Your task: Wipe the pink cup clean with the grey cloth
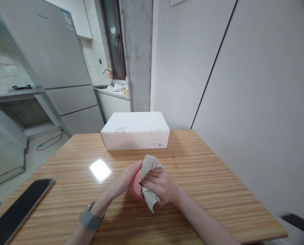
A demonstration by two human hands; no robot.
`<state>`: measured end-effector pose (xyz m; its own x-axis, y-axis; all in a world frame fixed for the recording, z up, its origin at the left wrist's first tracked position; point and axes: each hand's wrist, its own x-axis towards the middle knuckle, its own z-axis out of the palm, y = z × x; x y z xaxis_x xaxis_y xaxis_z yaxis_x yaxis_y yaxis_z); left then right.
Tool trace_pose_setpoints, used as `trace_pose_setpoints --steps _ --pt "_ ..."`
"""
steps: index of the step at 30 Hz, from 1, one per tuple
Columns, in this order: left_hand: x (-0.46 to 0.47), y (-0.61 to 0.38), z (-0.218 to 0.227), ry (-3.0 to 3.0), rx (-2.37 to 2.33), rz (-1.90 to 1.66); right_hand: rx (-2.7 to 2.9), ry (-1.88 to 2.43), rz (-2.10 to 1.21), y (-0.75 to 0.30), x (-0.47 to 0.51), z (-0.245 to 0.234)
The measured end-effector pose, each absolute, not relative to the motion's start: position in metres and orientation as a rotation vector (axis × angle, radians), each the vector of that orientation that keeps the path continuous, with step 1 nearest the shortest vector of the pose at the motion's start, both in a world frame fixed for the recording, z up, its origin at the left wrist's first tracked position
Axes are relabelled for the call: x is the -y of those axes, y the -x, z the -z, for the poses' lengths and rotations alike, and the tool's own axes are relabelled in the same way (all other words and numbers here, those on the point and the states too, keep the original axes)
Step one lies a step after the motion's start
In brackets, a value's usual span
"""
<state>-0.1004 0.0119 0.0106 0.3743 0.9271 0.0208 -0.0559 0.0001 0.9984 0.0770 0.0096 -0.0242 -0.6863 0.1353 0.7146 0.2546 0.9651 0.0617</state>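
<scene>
A smooth pink rounded object (136, 188) sits at the near middle of the wooden table (72, 190); much of it is covered, and its exact kind cannot be made out. My left hand (128, 177) holds it from the left, fingers laid along its far upper side. In my right hand (162, 185) is a crumpled grey-beige cloth (150, 163), pressed against the right side of the pink object. One corner of the cloth hangs toward me. The right fingers are curled over the cloth.
Behind my hands, a white cardboard box (135, 140) stands on the table. A black phone (20, 209) lies at the left edge. The white wall (256, 102) borders the table's right side. A fridge (55, 51) and a sink counter (113, 98) are farther back.
</scene>
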Motion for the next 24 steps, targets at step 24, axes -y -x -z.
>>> trace_pose_setpoints --steps 24 --pt "-0.011 0.093 0.005 -1.176 -0.858 -0.978 2.306 0.288 0.278 -0.076 -0.006 0.016"
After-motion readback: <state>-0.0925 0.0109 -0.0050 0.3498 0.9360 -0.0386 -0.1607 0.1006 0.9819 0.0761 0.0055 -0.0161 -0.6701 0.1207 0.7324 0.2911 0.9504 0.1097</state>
